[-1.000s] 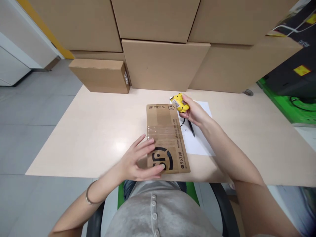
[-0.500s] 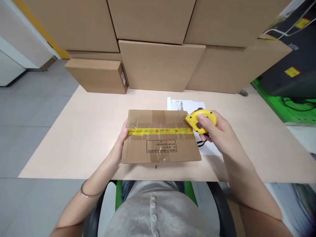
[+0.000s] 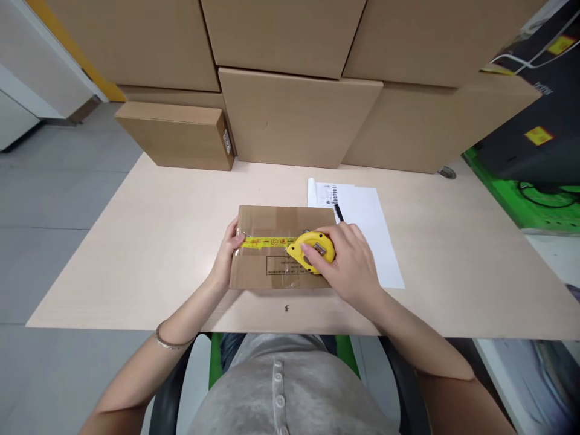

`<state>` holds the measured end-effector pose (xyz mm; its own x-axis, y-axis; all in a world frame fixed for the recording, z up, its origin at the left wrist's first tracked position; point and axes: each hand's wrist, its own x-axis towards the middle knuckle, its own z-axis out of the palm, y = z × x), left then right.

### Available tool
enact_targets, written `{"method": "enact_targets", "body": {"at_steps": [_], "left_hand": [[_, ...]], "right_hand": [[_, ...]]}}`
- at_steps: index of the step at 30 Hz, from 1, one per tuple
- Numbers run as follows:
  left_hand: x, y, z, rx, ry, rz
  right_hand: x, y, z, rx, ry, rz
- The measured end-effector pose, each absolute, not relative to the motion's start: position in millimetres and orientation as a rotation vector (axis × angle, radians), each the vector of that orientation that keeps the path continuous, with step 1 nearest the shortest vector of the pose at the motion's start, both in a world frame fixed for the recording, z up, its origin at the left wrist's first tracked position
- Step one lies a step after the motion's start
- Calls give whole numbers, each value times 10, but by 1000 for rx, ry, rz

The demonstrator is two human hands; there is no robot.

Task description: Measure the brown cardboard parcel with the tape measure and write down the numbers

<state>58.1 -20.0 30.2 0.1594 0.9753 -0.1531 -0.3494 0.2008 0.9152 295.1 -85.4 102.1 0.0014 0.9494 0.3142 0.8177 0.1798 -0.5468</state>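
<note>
A small cardboard box (image 3: pixel 258 220) with a printed label and a strip of yellow tape (image 3: pixel 267 242) is in front of me, near the desk's front edge. My left hand (image 3: pixel 228 252) grips its left side, thumb on the top by the tape's end. In my right hand (image 3: pixel 351 260) is a yellow tape measure (image 3: pixel 313 252), held over the right half of the box. It covers part of the yellow tape and the label. No pulled-out blade can be made out.
White paper sheets (image 3: pixel 367 211) with print and a black pen (image 3: pixel 339 212) lie behind and right of the box. A closed carton (image 3: pixel 181 136) stands at the back left. Large cartons (image 3: pixel 294 121) wall off the desk's rear. A dark machine (image 3: pixel 521 139) sits at far right.
My right hand has moved left with the tape measure, from the box's right edge to over its top. The black pen on the paper is now more exposed. My left thumb has come onto the box top.
</note>
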Motion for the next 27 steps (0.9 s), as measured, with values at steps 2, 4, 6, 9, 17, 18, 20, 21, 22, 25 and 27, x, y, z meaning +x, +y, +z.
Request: {"method": "enact_targets", "body": {"at_steps": [2,4,6,9,17,18,20,21,22,25,27], "left_hand": [[576,-194,297,881,913,1135],[565,-191,289,899,910,1134],[552,-189,282,913,917,1129],[541,-192,288,897,938,1110],[539,-217,356,812,1022,1091],[534,-219,358,808,1029,1084],[526,-224,361,797,1043,1075],[523,-227,364,791,1049,1073],[521,-231,368,785,1052,1072],[526,-239,392,765,1064,1069],[533,-237,409,754,1081,1066]], "right_hand": [[3019,-786,1024,-1733,-1863,196],[3196,-689,1041,-1850,-1777,223],[3455,-562,1030,-2018,-1646,263],[3840,-384,893,-2406,-1729,377],[4130,-355,417,-2221,-2060,839],[4155,-352,403,-2170,-2073,868],[4200,-337,395,-2111,-2071,884],[4210,-330,397,-2108,-2058,872],[4208,-324,400,-2119,-2042,851],[4135,-324,400,-2171,-2011,779],[4070,-332,385,-2174,-2001,748]]}}
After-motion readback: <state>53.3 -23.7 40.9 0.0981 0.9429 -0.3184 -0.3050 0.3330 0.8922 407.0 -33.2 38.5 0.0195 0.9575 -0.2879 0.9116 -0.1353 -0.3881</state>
